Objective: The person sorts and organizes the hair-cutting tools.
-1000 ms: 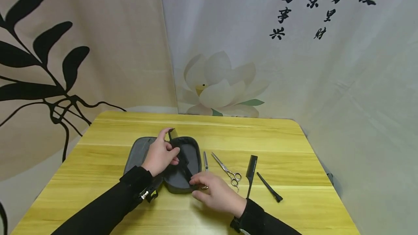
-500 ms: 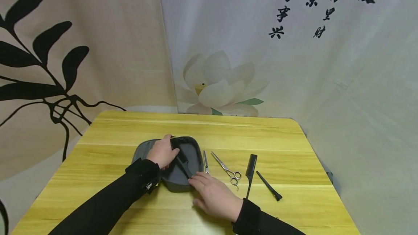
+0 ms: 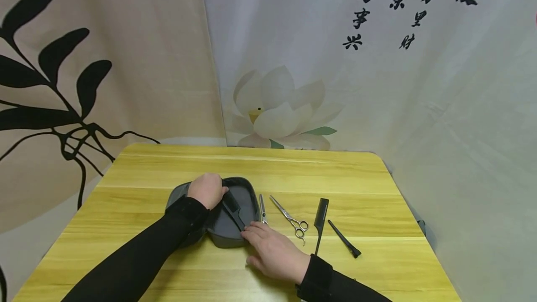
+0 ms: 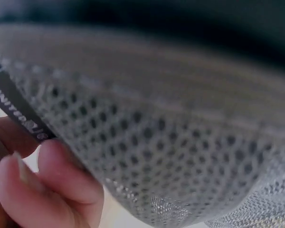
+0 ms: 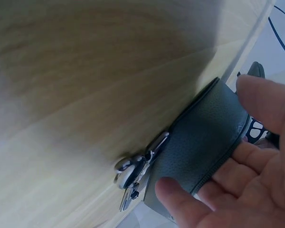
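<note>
A dark grey zip case lies unfolded on the table, with a black comb slanting inside its right half. My left hand is over the left half, its fingers largely hidden in the head view. In the left wrist view, its thumb and fingertips pinch a dark strip with white lettering beside the grey mesh lining. My right hand rests at the case's near right edge with fingers extended. In the right wrist view, one fingertip is against the outer wall and other fingers reach over the zip.
Thinning-type slim scissors lie close along the case's right side, partly hidden. Farther right are open silver scissors, a tail comb and a black hair clip. A printed curtain hangs behind the wooden table.
My left hand has come down into the case, and the dark piece that stuck up above its fingers is lower and hidden. My right hand's fingers have straightened and settled at the case edge.
</note>
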A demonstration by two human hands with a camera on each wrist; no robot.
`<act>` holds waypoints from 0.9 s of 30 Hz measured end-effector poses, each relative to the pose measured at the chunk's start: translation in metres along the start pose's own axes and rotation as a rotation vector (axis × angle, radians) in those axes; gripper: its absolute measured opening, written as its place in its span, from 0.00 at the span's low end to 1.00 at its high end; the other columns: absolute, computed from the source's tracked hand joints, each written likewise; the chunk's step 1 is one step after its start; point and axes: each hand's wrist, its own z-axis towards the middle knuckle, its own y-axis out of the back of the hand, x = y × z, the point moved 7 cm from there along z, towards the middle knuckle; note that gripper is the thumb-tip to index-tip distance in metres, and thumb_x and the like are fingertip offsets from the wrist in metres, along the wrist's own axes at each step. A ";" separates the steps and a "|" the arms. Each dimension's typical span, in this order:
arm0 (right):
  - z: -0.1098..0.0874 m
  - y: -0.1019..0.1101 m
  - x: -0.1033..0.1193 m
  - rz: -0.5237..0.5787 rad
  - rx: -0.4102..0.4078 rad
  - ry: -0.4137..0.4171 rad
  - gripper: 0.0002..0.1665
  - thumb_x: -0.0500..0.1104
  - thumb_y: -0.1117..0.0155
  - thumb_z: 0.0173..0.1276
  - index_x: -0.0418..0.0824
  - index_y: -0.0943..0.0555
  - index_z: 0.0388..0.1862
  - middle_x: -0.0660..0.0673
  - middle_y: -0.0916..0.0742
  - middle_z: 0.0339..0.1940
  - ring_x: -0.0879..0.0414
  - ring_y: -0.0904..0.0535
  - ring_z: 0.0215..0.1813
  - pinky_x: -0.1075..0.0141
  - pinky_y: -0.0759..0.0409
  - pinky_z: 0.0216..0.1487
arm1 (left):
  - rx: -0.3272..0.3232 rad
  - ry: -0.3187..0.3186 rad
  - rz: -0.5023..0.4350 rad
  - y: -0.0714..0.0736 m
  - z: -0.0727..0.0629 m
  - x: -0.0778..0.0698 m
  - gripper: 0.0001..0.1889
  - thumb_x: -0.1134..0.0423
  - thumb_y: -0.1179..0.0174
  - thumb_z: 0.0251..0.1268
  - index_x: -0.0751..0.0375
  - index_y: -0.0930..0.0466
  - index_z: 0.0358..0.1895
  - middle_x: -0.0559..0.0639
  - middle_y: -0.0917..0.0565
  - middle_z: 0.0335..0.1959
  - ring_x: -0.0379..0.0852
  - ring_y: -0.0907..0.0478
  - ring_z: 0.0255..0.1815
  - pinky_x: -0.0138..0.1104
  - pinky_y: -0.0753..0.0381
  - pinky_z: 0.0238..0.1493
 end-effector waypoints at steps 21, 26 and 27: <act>0.000 -0.003 0.000 -0.025 -0.030 0.051 0.31 0.51 0.31 0.77 0.38 0.22 0.73 0.42 0.16 0.72 0.46 0.23 0.78 0.57 0.26 0.80 | -0.160 -0.011 0.115 0.002 -0.001 -0.007 0.19 0.54 0.32 0.75 0.62 0.15 0.25 0.57 0.21 0.15 0.54 0.22 0.15 0.47 0.19 0.18; 0.000 -0.002 0.002 -0.042 -0.050 0.071 0.30 0.51 0.30 0.77 0.38 0.21 0.72 0.42 0.15 0.71 0.46 0.23 0.77 0.57 0.26 0.80 | -0.114 0.033 0.052 0.007 0.010 0.003 0.19 0.56 0.33 0.76 0.61 0.14 0.24 0.60 0.16 0.20 0.58 0.19 0.19 0.50 0.17 0.22; 0.001 -0.002 0.002 -0.048 -0.054 0.076 0.30 0.51 0.30 0.77 0.39 0.21 0.72 0.42 0.15 0.71 0.46 0.22 0.77 0.57 0.26 0.80 | -0.098 0.045 0.034 0.008 0.011 0.005 0.19 0.55 0.33 0.76 0.61 0.14 0.24 0.60 0.16 0.20 0.58 0.19 0.20 0.50 0.17 0.22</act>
